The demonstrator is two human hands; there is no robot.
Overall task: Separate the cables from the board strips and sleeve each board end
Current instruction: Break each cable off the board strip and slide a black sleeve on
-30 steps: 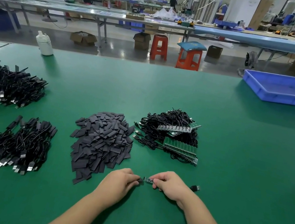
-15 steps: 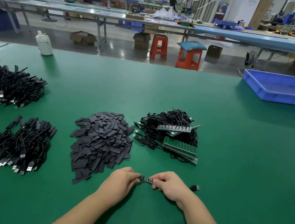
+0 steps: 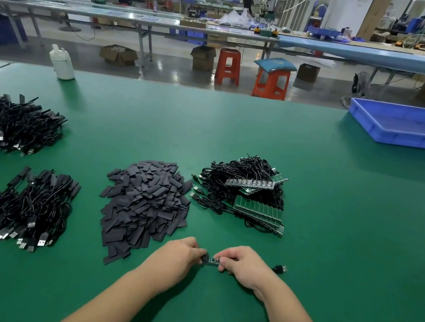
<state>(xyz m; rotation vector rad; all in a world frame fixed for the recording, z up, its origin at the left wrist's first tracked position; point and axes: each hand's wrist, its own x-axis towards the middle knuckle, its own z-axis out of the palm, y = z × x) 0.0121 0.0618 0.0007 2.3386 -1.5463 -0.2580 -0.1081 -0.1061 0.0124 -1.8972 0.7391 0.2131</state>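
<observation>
The green counter (image 3: pixel 316 179) carries, left to right, two heaps of cables (image 3: pixel 5 121), a heap of flat dark sleeves (image 3: pixel 145 203) and a stack of board strips (image 3: pixel 259 211) tangled with cable; a blue tray (image 3: pixel 410 126) and a white bottle (image 3: pixel 61 63) are set toward the far edge. At the near edge a single small board (image 3: pixel 213 260) is held just above the counter between both hands. The left hand (image 3: pixel 180 254) is curled, pinching what appears to be a dark sleeve (image 3: pixel 204 259) at the board's left end. The right hand (image 3: pixel 241 265) is curled on the board's right end, with the cable's plug (image 3: pixel 281 269) lying just beyond it. Sleeving is judged to be in hand, with much of the board still bare. The next move calls for the sleeve mouth to be kept open and square to the board as it is slid on.
</observation>
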